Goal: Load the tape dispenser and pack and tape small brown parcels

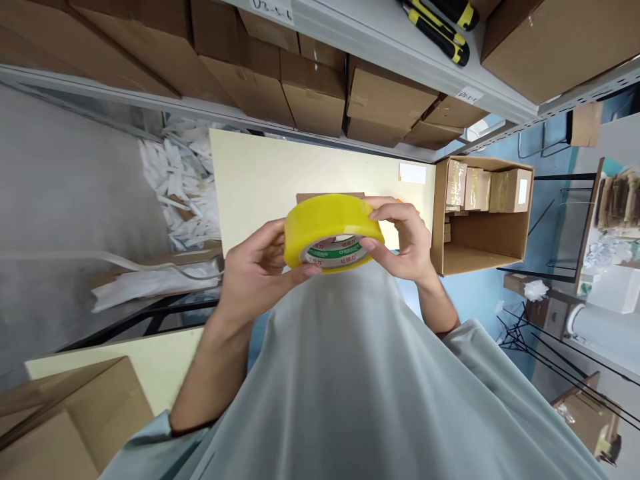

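A yellow roll of packing tape (327, 223) with a white and green core is held up in front of my chest, over the pale yellow table (255, 180). My left hand (255, 270) grips its left side, thumb under the rim. My right hand (403, 240) grips its right side, fingers curled over the top edge and thumb at the core. A flat brown cardboard piece (310, 197) lies on the table just behind the roll, mostly hidden.
An open cardboard box (483, 213) with small wrapped packages stands on its side at the table's right. Shelves with brown cartons (313, 87) run above. White paper scraps (175, 180) pile at the left. Another carton (65, 420) sits at bottom left.
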A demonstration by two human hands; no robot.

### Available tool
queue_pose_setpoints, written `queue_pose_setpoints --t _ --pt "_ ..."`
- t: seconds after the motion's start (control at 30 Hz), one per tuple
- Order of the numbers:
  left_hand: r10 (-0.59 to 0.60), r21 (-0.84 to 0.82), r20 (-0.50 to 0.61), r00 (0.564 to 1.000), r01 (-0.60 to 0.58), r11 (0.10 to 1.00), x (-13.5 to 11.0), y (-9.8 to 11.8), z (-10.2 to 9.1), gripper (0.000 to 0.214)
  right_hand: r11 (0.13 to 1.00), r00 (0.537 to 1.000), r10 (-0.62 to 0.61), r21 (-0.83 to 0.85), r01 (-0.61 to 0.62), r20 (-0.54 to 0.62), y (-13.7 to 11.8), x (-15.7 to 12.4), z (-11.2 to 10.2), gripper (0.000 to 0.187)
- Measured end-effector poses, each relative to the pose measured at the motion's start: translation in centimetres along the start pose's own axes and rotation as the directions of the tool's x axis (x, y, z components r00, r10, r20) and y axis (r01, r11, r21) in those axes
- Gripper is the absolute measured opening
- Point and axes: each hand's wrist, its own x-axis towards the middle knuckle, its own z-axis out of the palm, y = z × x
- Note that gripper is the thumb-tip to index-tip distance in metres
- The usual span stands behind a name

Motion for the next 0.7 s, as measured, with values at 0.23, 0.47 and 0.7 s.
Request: queue_pose_setpoints --t 0.23,0.47,0.7 --pt "-0.029 0.057 0.041 0.999 0.027 0.998 0.3 0.9 -0.5 0.083 0.992 0.986 0.098 -0.091 -0.086 0.131 -0.3 0.5 -1.2 0.036" --pt "-0.035 0.19 0.092 0.995 0.017 0.982 0.2 1.6 -1.2 0.085 0.985 0.952 0.16 -0.101 -0.138 0.259 -1.5 1.3 -2.1 0.032" --pt "-0.061 0.213 0.02 0.998 0.055 0.976 0.3 2.1 -0.9 0.091 0.996 0.976 0.047 -0.084 -0.03 0.213 -1.4 0.8 -1.5 0.03"
